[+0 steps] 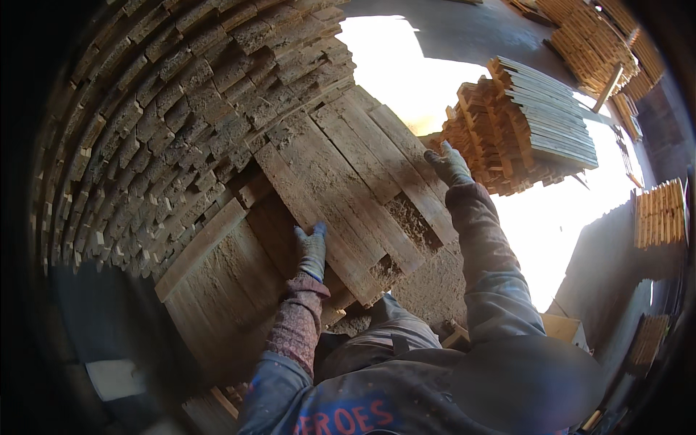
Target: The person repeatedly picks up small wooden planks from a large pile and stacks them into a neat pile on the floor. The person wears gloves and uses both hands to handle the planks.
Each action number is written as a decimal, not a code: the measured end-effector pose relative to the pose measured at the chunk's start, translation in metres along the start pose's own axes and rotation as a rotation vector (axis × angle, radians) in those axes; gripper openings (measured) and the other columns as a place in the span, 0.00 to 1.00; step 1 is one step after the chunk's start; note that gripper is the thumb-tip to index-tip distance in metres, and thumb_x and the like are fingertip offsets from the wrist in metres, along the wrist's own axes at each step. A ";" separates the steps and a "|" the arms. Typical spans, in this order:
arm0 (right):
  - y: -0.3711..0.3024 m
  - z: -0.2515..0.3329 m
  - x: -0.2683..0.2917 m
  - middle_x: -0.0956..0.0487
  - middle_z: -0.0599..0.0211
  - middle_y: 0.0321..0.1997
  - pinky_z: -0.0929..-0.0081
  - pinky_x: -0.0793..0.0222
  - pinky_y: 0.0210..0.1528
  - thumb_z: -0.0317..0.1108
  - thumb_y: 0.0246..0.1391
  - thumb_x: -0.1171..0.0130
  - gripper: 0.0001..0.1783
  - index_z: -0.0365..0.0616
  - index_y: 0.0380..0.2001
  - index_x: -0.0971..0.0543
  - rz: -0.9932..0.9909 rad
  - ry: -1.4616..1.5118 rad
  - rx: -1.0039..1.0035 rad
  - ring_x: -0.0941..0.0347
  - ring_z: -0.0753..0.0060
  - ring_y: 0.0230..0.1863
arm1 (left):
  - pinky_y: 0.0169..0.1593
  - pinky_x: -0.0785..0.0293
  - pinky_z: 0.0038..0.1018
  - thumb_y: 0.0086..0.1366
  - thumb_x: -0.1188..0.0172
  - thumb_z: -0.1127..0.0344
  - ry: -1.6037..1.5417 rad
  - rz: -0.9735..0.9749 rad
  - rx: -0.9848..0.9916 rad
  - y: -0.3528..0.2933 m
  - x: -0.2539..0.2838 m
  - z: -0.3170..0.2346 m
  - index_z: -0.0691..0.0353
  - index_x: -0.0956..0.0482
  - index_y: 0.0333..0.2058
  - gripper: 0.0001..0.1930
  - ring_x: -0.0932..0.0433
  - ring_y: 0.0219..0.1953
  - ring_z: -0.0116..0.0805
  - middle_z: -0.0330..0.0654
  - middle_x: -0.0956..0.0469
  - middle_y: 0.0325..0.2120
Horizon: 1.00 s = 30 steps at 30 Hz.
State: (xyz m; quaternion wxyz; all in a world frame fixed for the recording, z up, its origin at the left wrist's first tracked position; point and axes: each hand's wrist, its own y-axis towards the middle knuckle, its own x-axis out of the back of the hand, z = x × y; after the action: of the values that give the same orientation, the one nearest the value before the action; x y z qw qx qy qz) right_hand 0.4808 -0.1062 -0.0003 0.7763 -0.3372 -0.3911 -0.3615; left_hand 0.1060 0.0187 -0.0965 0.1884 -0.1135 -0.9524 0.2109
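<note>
A layer of wide, dusty wooden planks [341, 181] lies side by side in front of me, with sawdust in the gaps between them. My left hand [312, 252], in a pale glove with bluish fingertips, grips the left edge of this layer, its thumb over the top. At the right edge, my gloved right hand [451, 165] holds the outermost plank [409, 141], and the undersides of its fingers are hidden. Lower planks [225, 279], also dusty, show at the left beneath the layer.
A tall stack of rough boards [167, 123], ends outward, rises at the left. Beyond my right hand stands a pile of boards [522, 123] on a brightly sunlit floor. More timber stacks [591, 43] stand at the far right, and a small stack [660, 214] is at the right side.
</note>
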 end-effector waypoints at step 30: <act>-0.008 0.010 0.034 0.17 0.60 0.55 0.67 0.27 0.63 0.38 0.52 0.24 0.36 0.38 0.62 0.24 0.851 1.120 0.104 0.21 0.67 0.55 | 0.71 0.36 0.30 0.72 0.39 0.51 -0.439 0.193 0.072 -0.058 0.001 -0.054 0.66 0.21 0.59 0.27 0.24 0.61 0.34 0.43 0.20 0.58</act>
State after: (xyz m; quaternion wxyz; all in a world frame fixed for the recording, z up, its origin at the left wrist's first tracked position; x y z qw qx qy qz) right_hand 0.4850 -0.1125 0.0350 0.9499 -0.1866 0.2166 -0.1266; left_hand 0.1193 -0.0127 -0.0249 -0.0404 -0.1485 -0.9472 0.2812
